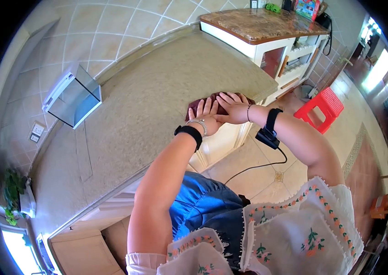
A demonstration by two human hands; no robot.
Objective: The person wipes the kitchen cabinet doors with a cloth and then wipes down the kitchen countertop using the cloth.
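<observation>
A dark maroon cloth (196, 105) lies bunched on the grey-brown countertop (157, 82), close to its front edge. My left hand (207, 120) rests on the cloth's left part with fingers spread. Beside it, my right hand (234, 109) lies flat over the right part, fingers stretched out. The two hands touch near the thumbs, and both press on the cloth from above. What is under the palms is hidden.
A small glass tank (76, 98) stands against the tiled wall at left. Farther back is a brown marble-look counter (267, 23) over white cabinets. A red plastic stool (320, 109) is on the floor at right. A black cable (267, 164) hangs from my right wrist strap.
</observation>
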